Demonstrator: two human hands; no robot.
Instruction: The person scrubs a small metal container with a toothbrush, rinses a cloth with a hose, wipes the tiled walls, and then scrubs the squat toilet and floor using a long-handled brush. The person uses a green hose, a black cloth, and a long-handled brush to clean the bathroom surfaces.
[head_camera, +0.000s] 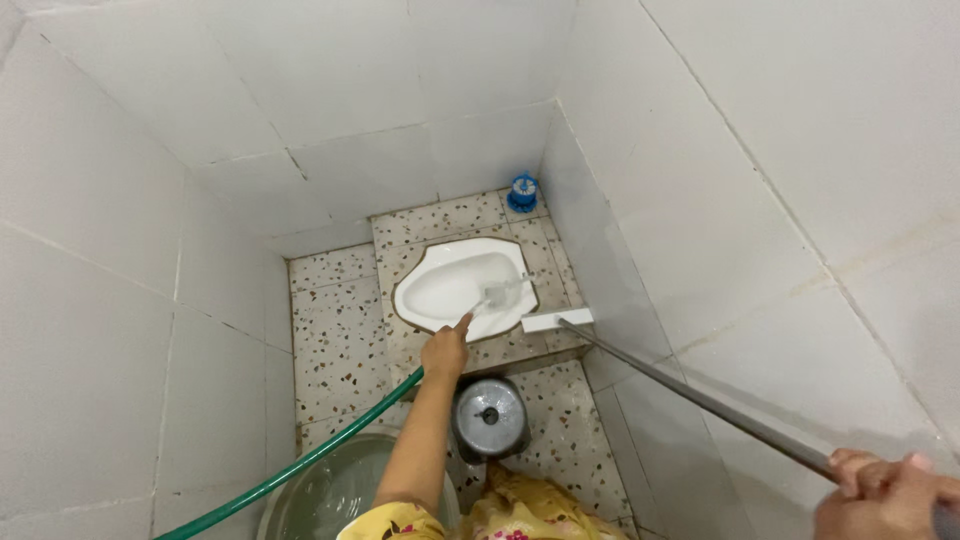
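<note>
At centre frame, the left hand (445, 352) is closed around the end of a green rubber hose (300, 462), spraying water into the white ceramic squat pan (440, 290). At lower right, the right hand (885, 495) grips the long grey metal handle (700, 400) of a white flat-headed brush (555, 320), whose head rests at the pan's right edge. A round steel pot (490, 418) stands just below the pan.

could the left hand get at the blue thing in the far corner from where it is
Probably yes. The left hand holds the green hose at the near rim of the squat toilet; the blue object sits past it, with open floor between, though it needs a long stretch.
</note>
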